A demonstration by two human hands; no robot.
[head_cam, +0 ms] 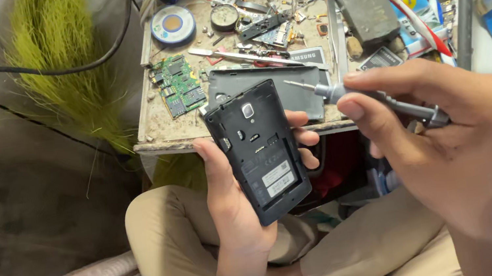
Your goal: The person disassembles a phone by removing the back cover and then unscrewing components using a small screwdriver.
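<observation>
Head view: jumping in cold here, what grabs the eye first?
Centre frame, the left hand holds a black phone with its back cover off, insides facing up. Just right of it, the right hand grips a grey screwdriver, tip pointing left above the phone. Behind them, a cluttered workbench carries a green circuit board.

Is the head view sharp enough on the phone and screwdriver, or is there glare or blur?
Head view: phone in the left hand is sharp, evenly lit, no glare; screwdriver in the right hand is slightly soft; frame edges bend and look softer.
</observation>
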